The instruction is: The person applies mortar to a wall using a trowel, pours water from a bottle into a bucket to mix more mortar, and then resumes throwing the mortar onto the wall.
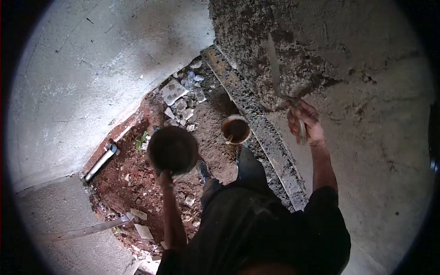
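Note:
My right hand (308,120) is closed round the handle of a trowel (275,68), its long blade pointing up alongside the rough, freshly coated wall (302,50). My left hand (165,178) grips the near rim of a dark round bowl (173,151), held out over the dirt floor. The bowl's inside is too dark to show its contents. Between the two hands, a pale-rimmed bucket (250,129) stands by my feet, with reddish-brown stuff and a light stick-like piece in it.
A mortar-splashed plank (263,123) runs along the base of the right wall. Broken tile and stone pieces (180,104) lie in the corner. A pale wall (105,59) rises at left. A pipe (101,162) and a strip (82,231) lie at lower left.

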Available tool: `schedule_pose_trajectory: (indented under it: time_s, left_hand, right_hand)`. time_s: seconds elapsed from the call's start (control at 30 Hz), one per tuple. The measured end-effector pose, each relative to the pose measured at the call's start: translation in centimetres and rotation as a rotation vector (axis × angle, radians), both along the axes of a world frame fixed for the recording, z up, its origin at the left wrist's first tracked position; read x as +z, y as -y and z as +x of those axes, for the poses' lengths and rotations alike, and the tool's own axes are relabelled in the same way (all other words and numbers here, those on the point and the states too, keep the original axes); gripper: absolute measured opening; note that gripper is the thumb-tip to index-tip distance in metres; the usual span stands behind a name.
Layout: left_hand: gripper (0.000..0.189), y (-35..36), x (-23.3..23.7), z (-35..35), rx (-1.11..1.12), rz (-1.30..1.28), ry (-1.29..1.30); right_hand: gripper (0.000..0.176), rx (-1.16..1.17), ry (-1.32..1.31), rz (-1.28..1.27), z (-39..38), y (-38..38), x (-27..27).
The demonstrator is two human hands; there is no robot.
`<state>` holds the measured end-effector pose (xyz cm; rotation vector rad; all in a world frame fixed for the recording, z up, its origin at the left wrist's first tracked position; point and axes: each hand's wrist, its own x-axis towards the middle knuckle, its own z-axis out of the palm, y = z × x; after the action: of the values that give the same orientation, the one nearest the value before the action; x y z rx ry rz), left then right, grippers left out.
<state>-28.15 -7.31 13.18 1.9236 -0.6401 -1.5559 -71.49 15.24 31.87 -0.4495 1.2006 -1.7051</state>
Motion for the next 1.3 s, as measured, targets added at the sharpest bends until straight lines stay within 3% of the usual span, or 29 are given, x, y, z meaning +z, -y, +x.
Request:
schedule_pose_trajectory:
  time_s: [0.03, 0.07, 0.1, 0.17, 0.2, 0.23, 0.3, 0.37, 0.43, 0.47, 0.53, 0.57, 0.63, 0.67, 0.8, 0.93, 1.03, 1.07, 1.1, 1.13, 1.17, 1.23, 1.27, 1.3]
  left_hand:
    - [0.053, 0.8, -3.1, 0.0, -0.125, -0.179, -0.074]
    - [0.054, 2.3, -8.1, 0.2, -0.239, -0.192, -0.172]
    - [0.051, 2.3, -6.7, -1.7, -0.231, -0.238, -0.205]
    - [0.045, 2.1, -2.1, -6.5, -0.27, -0.295, -0.261]
    - [0.043, 2.3, 0.0, -8.1, -0.32, -0.304, -0.278]
    - [0.046, 2.2, 3.5, -9.3, -0.409, -0.369, -0.287]
    - [0.05, 2.8, 5.7, -10.7, -0.573, -0.533, -0.291]
    - [0.047, 4.1, 5.3, -11.6, -0.663, -0.739, -0.229]
    - [0.045, 4.2, 6.3, -11.8, -0.67, -0.844, -0.159]
    - [0.043, 4.0, 8.8, -12.0, -0.716, -0.844, -0.102]
    - [0.041, 4.1, 10.3, -11.2, -0.77, -0.845, -0.047]
    - [0.039, 4.6, 10.5, -10.9, -0.797, -0.804, -0.078]
    - [0.038, 5.6, 10.5, -9.9, -0.823, -0.766, -0.1]
    - [0.038, 6.1, 10.1, -9.3, -0.838, -0.792, -0.034]
    - [0.038, 6.0, 11.3, -6.9, -0.906, -0.804, 0.052]
    - [0.039, 6.8, 10.7, -6.4, -0.909, -0.855, -0.114]
    - [0.041, 7.2, 10.2, -5.6, -0.954, -0.819, 0.013]
    - [0.042, 7.5, 7.7, -5.4, -0.956, -0.876, -0.089]
    - [0.043, 8.0, 6.3, -5.4, -0.963, -0.938, -0.193]
    - [0.043, 8.4, 6.0, -5.0, -0.972, -0.936, -0.182]
    - [0.044, 8.7, 5.8, -4.1, -1.046, -0.952, -0.062]
    - [0.044, 8.8, 6.1, -2.5, -1.101, -0.955, 0.08]
    - [0.047, 8.7, 7.3, -1.8, -1.064, -0.822, 0.01]
    - [0.051, 8.6, 8.6, -1.2, -1.022, -0.696, -0.06]
  right_hand:
    - [0.033, -0.066, -0.098, 0.174, 1.7, 0.2, 1.0]
    - [0.036, -0.059, -0.268, 0.302, 2.6, 0.4, 0.6]
    - [0.036, -0.062, -0.278, 0.302, 3.6, 0.7, -0.4]
    - [0.035, 0.213, -0.887, 0.647, 5.5, 1.6, -1.7]
    - [0.03, 0.339, -1.145, 0.638, 7.2, 2.4, -1.1]
    - [0.03, 0.348, -1.144, 0.64, 8.8, 3.0, -1.3]
    - [0.03, 0.488, -2.07, 0.671, 11.5, 4.8, -2.4]
    - [0.032, 0.514, -2.096, 0.761, 13.1, 7.5, -3.2]
    - [0.034, 0.1, -2.481, 0.738, 13.9, 10.0, -3.5]
    - [0.034, 0.099, -2.482, 0.73, 14.4, 10.8, -5.1]
    - [0.036, -0.008, -2.739, 0.704, 15.6, 11.4, -9.2]
    - [0.036, -0.021, -2.741, 0.706, 17.0, 11.9, -8.5]
    - [0.038, 0.515, -2.349, 0.936, 20.7, 12.3, -7.0]
    - [0.04, 0.435, -2.131, 0.76, 21.0, 12.0, -5.6]
    - [0.036, 0.258, -2.222, 0.773, 21.3, 13.4, -1.2]
    - [0.025, 0.153, -2.325, 0.707, 21.2, 14.1, -6.2]
    - [0.012, 0.455, -1.943, 0.465, 22.6, 13.0, -9.3]
    - [0.012, 0.581, -1.795, 0.585, 23.4, 13.3, -8.9]
    - [0.012, 0.576, -1.783, 0.581, 23.2, 13.4, -10.0]
    - [0.013, 0.681, -1.869, 0.329, 22.5, 13.4, -12.2]
    - [0.016, 0.703, -1.768, 0.204, 22.3, 13.5, -12.7]
    - [0.024, 0.733, -0.91, 0.475, 23.7, 13.6, -12.0]
    - [0.028, 0.716, -0.681, 0.561, 24.7, 13.8, -11.2]
    - [0.032, 0.701, -0.63, 0.551, 25.5, 13.9, -10.6]
